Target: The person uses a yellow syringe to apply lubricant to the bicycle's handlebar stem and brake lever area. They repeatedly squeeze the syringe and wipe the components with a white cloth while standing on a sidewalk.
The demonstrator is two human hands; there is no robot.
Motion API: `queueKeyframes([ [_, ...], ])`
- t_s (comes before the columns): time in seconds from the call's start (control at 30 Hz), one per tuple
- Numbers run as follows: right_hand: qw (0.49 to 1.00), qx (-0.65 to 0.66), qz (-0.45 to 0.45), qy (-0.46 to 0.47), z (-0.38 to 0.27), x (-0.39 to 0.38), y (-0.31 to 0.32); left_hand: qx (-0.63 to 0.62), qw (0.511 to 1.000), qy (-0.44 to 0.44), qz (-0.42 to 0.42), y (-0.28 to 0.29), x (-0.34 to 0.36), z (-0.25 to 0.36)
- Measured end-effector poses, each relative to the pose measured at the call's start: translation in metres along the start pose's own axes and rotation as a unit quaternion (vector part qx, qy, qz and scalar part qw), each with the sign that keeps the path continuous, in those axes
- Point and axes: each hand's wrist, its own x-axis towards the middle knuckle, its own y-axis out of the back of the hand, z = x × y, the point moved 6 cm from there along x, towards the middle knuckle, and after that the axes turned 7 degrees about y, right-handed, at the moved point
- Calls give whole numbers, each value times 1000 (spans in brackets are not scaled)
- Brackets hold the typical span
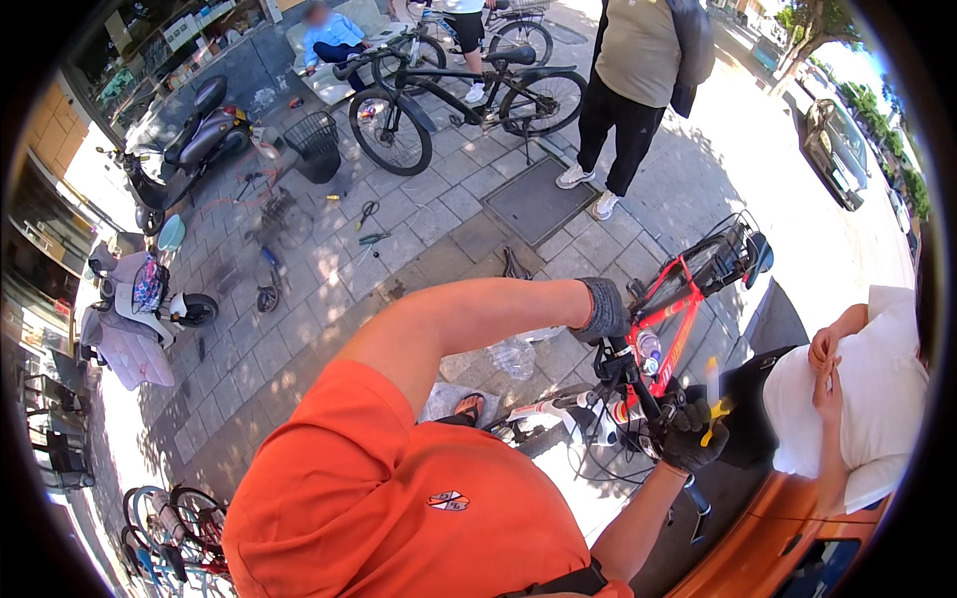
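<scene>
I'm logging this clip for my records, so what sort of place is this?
Probably an outdoor bicycle repair spot on a paved sidewalk beside a street. The gloved left hand and right hand work at a red bicycle; tools lie on the paving near a black bicycle and parked scooters.

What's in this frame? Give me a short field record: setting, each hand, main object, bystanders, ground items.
setting: paved sidewalk outside a shop, sunlit
left hand: grey knit-gloved left hand gripping the handlebar area of the red-framed bicycle
right hand: black-gloved right hand holding yellow-handled pliers at the black handlebar
bystanders: person in white shirt at right; standing person in black trousers
ground items: black wire basket, small hand tools
parked: black bicycle, dark scooter
</scene>
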Motion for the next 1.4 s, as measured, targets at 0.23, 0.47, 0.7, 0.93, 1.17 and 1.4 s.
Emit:
queueKeyframes([
  [0.23,1000,2,3,0,-2,0,9,-12,1000,-3,19,-6,4,-3],
  [0.47,1000,-1,-3,1,1,-1,-1,-4,1000,-2,9,-4,3,-1],
  [0.7,1000,-6,-14,-8,-2,-3,3,-5,1000,2,-2,-6,5,0],
  [0.93,1000,2,-20,-7,-1,-2,6,1,1000,-14,23,-14,10,-4],
  [1.17,999,7,-33,-9,0,-1,2,7,999,-15,31,-13,9,-3],
  [1.4,1000,-2,-15,-4,0,-3,3,11,1000,-15,17,-18,14,-4],
])
